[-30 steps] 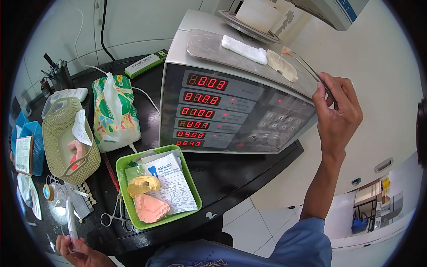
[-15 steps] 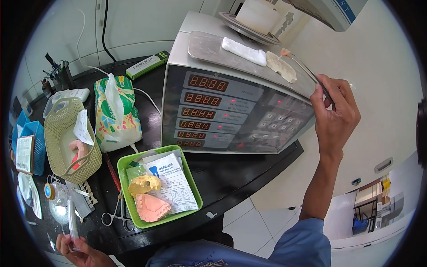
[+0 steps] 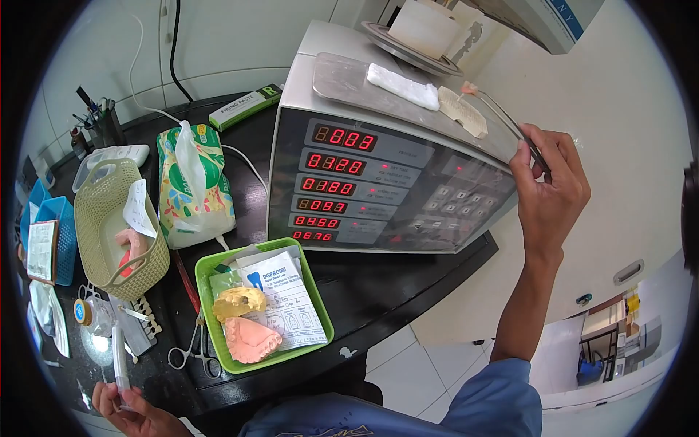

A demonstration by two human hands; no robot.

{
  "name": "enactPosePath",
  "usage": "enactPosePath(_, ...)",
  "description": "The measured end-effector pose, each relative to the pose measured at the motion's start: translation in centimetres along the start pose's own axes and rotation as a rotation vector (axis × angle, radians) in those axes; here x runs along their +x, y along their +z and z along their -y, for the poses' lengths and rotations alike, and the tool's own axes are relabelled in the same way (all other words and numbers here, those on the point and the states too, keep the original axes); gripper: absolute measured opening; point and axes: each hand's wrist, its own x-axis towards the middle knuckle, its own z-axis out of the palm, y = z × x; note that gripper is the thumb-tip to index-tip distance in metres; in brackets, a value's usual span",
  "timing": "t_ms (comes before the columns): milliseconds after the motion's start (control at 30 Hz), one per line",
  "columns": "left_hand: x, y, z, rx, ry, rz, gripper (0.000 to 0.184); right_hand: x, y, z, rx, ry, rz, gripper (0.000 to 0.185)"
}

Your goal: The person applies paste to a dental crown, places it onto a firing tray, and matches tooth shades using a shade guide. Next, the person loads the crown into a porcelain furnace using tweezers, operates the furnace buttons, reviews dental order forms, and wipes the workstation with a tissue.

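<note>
My right hand (image 3: 551,175) is closed round metal tweezers (image 3: 504,116) at the right edge of the furnace top. Their tips meet a small pinkish dental piece (image 3: 470,88) just above a beige honeycomb firing tray (image 3: 462,113). Whether the piece rests on a peg or hangs free, I cannot tell. A white fibre pad (image 3: 404,87) lies beside the tray on the metal shelf (image 3: 338,80). At the lower left, the fingers of my left hand (image 3: 131,409) grip a slim whitish tube (image 3: 119,357), held roughly upright.
The furnace (image 3: 364,186) has lit red digits. In front, a green basket (image 3: 328,339) holds dental casts (image 3: 251,339) and a paper form (image 3: 291,298). Scissor-like forceps (image 3: 195,353), a tissue pack (image 3: 195,189), a beige basket (image 3: 91,247) and a glass jar (image 3: 100,320) stand around.
The furnace displays have gone from dim, uniform eights to bright red numbers. The view has shifted very slightly; both hands keep their holds and places.
</note>
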Motion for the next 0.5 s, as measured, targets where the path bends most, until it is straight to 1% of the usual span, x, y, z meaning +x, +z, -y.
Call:
enactPosePath(67,0.1,0.0,-0.2,0.059,0.024,0.002,0.017,0.0,0.0,0.0,0.008,0.002,-0.001,0.023)
enactPosePath(167,0.2,0.0,0.1,0.055,0.063,0.002,0.018,0.0,0.1,0.0,0.025,0.0,-0.002,0.023)
enactPosePath(200,0.1,-0.1,0.1,0.055,0.063,0.002,0.018,0.0,0.0,0.0,0.029,-0.002,-0.001,0.023)
enactPosePath(267,-0.1,-0.2,0.2,0.025,-0.001,0.005,0.018,0.0,0.0,0.1,0.033,-0.005,0.0,0.023)
enactPosePath(400,-0.2,0.0,0.1,-0.008,-0.001,-0.019,0.017,0.0,0.0,0.0,0.03,0.004,0.012,0.023)
enactPosePath(467,0.0,-0.1,0.0,0.037,0.01,0.002,0.016,0.0,-0.1,0.1,0.028,0.01,0.017,0.022)
enactPosePath(500,-0.7,-0.8,1.2,0.037,0.009,0.001,0.016,0.0,-0.1,0.1,0.028,0.014,0.017,0.022)
